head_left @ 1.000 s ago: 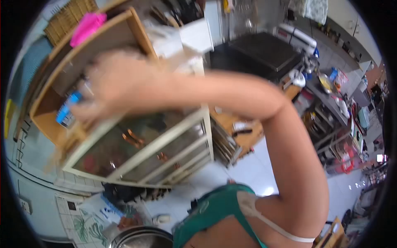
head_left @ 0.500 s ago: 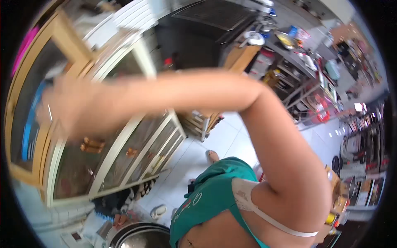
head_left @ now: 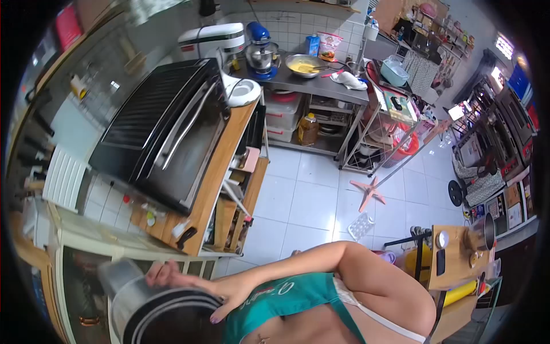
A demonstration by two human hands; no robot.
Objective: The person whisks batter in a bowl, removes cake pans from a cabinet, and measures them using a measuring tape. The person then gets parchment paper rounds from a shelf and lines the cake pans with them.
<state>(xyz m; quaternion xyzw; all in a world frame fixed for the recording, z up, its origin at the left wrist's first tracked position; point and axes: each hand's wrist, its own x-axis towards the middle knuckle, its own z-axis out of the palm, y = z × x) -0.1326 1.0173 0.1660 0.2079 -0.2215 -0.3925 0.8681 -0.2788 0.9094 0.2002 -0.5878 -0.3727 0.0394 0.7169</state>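
Note:
My right hand [head_left: 232, 291] is at the lower left in the head view, at the end of my bent arm. Its thumb lies along the near side of a dark round pot [head_left: 177, 321] with pale rings at its rim. The fingers reach out along the far side, so the hand appears closed on the rim. A blurred, greyish translucent container [head_left: 121, 281] shows just beyond the fingertips; whether it is separate from the pot I cannot tell. My left hand is out of view.
A cream glass-door cabinet [head_left: 86, 286] stands at the left. A black oven [head_left: 166, 132] sits on a wooden-topped bench [head_left: 229, 149]. On the steel counter are a blue stand mixer [head_left: 260, 51] and a bowl of yellow mixture [head_left: 303, 66]. A pink-footed stand [head_left: 369, 194] is on the floor.
My right hand has come down from in front of the cabinet to the dark pot. The view has swung, bringing more of the oven, counter and floor into sight.

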